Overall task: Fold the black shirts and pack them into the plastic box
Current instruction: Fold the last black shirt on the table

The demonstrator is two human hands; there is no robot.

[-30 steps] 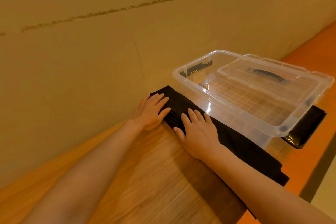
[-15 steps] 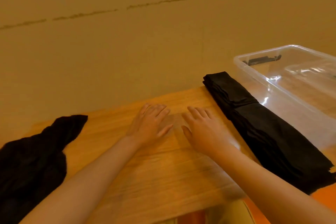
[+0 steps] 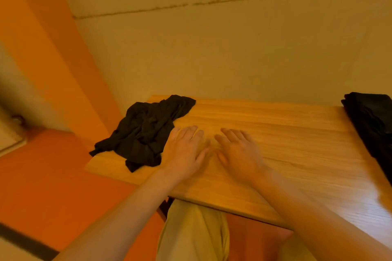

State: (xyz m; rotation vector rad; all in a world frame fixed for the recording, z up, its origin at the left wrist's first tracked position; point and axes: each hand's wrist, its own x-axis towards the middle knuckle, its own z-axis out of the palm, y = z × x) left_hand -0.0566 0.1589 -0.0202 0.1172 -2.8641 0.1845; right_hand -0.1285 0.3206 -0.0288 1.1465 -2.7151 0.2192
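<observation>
A crumpled black shirt (image 3: 145,131) lies in a heap on the left end of the wooden table (image 3: 286,133). My left hand (image 3: 185,150) hovers flat over the table with straight fingers, its outer edge right beside the heap. My right hand (image 3: 238,152) is flat and blurred over the bare wood a little to the right. Neither hand holds anything. A folded black shirt (image 3: 373,125) lies at the table's right end, cut off by the frame edge. The plastic box is out of view.
The table's far edge stands against a beige wall (image 3: 233,53). An orange floor (image 3: 42,186) lies to the left and below. My legs in beige trousers (image 3: 195,233) show under the near table edge.
My view has swung left, and both hands left the folded shirt beside the box and moved left across the table to the crumpled shirt. The box has dropped out of view.
</observation>
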